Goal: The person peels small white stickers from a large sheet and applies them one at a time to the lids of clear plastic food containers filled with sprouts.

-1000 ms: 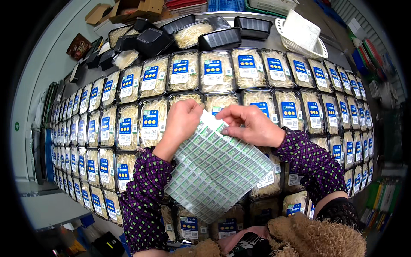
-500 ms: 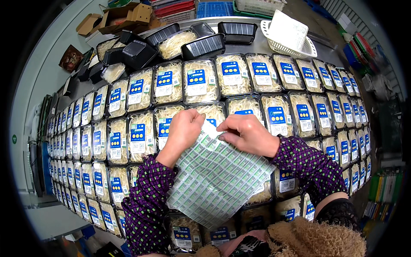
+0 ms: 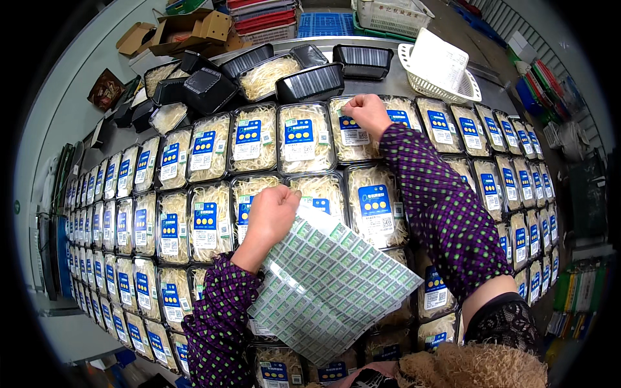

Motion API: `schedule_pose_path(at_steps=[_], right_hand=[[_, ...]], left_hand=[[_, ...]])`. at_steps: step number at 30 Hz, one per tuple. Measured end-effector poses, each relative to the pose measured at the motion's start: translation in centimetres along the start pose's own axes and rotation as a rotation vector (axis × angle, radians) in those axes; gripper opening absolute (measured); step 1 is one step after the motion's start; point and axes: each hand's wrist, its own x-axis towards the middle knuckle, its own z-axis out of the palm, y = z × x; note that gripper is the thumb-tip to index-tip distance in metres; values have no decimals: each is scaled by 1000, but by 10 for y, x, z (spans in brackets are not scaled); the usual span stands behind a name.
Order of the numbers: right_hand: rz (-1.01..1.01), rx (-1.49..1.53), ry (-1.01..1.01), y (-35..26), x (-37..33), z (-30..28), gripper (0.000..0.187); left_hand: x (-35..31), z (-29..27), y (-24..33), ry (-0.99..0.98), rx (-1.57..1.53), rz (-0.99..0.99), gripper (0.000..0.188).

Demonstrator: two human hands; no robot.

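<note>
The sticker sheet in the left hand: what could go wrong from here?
The sticker sheet, pinched at one corner by the left hand, could crease or slip. The right hand, at a blue-and-white label, might wrinkle it. A tilted black container, close behind the packed trays, could perhaps slide onto them.

- At the left, a smooth, pale wall [image 3: 61, 123], curved by the lens, with a small round green sign [image 3: 17, 207].
- Beneath the rows, a grey metal desk [image 3: 381, 88], bare and faintly shiny near its far edge.
- Beyond that edge, open cardboard boxes [image 3: 187, 31], stacked red crates [image 3: 262, 18], a blue crate [image 3: 325, 26] and a whitish crate [image 3: 394, 16].
- At the upper right, a dark grey floor [image 3: 477, 48] and a pale ribbed wall [image 3: 550, 55].
- Whitish light on the left wall, deeper shadow along the right.
</note>
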Motion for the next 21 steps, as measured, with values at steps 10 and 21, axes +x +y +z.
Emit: schedule_pose_path(at_steps=[10, 21], right_hand=[[-9, -614, 230, -15, -4, 5, 39], [-87, 406, -699, -82, -196, -80, 19]], left_hand=[[3, 3, 9, 11, 44, 56, 30], [3, 12, 43, -16, 34, 33, 30]])
